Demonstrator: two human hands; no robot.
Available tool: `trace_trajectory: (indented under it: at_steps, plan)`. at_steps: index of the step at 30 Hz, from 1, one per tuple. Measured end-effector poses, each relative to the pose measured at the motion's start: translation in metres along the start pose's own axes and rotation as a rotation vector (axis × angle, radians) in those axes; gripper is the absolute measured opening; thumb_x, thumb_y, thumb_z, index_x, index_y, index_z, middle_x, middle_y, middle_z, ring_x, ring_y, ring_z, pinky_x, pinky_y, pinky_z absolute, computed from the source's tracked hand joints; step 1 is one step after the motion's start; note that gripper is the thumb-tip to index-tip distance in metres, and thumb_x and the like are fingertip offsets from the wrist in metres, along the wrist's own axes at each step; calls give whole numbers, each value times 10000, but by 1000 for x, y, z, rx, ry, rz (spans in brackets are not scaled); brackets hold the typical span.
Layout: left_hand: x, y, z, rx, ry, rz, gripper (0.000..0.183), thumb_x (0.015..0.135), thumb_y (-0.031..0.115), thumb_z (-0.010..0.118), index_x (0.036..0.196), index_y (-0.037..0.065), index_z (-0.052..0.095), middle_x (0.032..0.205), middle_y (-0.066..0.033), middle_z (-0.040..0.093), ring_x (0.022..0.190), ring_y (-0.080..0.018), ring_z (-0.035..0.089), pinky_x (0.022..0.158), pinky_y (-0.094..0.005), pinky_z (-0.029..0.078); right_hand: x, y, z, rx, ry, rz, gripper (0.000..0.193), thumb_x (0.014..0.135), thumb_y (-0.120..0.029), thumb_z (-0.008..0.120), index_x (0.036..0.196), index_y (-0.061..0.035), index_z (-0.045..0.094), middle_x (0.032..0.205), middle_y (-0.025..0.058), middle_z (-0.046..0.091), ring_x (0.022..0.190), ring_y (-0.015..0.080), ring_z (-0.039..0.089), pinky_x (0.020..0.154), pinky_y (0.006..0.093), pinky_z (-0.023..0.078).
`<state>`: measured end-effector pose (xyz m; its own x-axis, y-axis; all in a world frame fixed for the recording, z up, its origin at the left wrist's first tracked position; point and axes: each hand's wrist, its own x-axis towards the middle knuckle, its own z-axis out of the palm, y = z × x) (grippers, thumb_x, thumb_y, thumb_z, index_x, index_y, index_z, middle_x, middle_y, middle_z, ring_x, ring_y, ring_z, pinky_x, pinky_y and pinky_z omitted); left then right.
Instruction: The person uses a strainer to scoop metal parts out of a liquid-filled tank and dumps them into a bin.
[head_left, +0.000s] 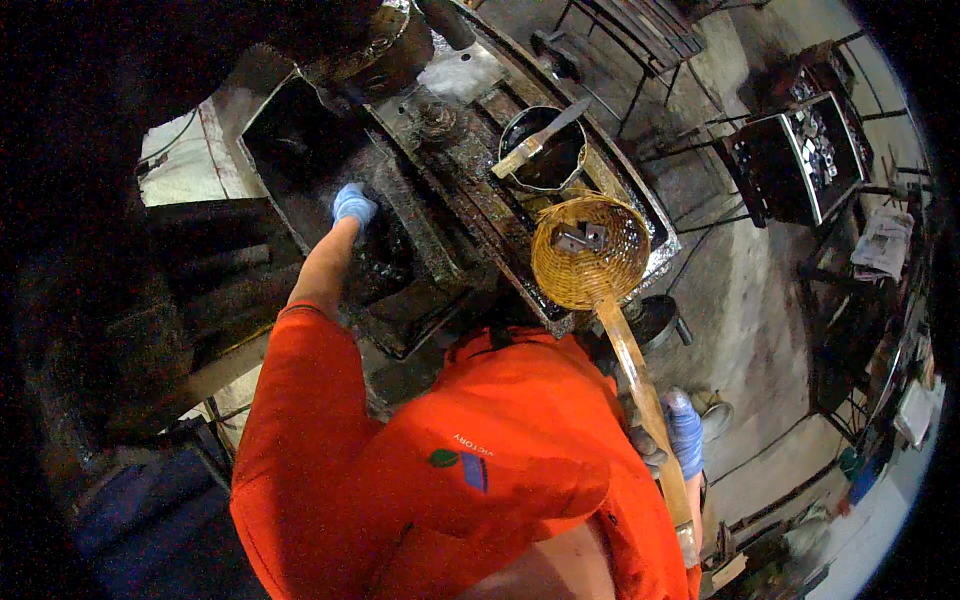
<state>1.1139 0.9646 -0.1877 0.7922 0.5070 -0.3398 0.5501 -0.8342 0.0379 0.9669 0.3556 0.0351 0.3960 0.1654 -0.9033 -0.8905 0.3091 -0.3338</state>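
Observation:
My right hand (684, 432), in a blue glove with dark-stained fingers, grips the long wooden handle of a round wicker basket (625, 270). A few small grey metal pieces (580, 238) lie inside the basket, which is over the near right end of a grimy metal bench. My left hand (353, 205), gloved in blue, reaches down into a long dark metal trough (262, 128). Its fingers look curled, and anything in them is hidden. Beyond the basket, a flat brush (540, 140) lies across the rim of a round pot (507, 128) of dark contents.
Large dark machinery (375, 60) stands at the far left. To the right are a stand with a tray (800, 165) of small metal pieces and a slatted metal rack (650, 35). A dark pan (655, 322) sits low beside the bench, near the basket handle.

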Motion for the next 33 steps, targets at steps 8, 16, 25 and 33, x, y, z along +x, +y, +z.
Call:
trace_trajectory:
  at_steps: [8, 16, 25, 33]
  plan:
    - [-20, 13, -46, 4, -131, -17, 338, 692, 239, 622, 1001, 104, 614, 1044, -158, 586, 994, -325, 546, 836, -381, 444, -2, -13, 11, 91, -117, 88, 420, 737, -415, 646, 905, -32, 606, 786, 44, 592, 658, 148, 552, 575, 249, 442]
    - [-18, 21, -28, 96, -218, 197, 479, 702, 248, 592, 1169, 180, 505, 1088, -163, 565, 1014, -337, 532, 859, -409, 434, -7, -11, 23, -106, 82, -75, 460, 738, -409, 625, 953, -4, 587, 721, 87, 599, 526, 177, 543, 454, 287, 436]
    - [-35, 41, -39, 173, -333, 109, 574, 675, 275, 638, 1212, 190, 453, 1182, -160, 507, 1041, -343, 519, 851, -429, 441, -3, -5, 4, -78, -40, 61, 468, 740, -477, 627, 928, -50, 604, 794, 44, 600, 670, 145, 558, 579, 251, 447]
    - [-33, 47, -25, 271, -246, 36, 439, 731, 168, 558, 1162, 161, 474, 1200, -139, 496, 1033, -347, 525, 828, -438, 454, -10, -7, 20, -91, 38, -42, 453, 737, -464, 631, 928, -54, 604, 804, 49, 598, 673, 151, 554, 582, 264, 447]
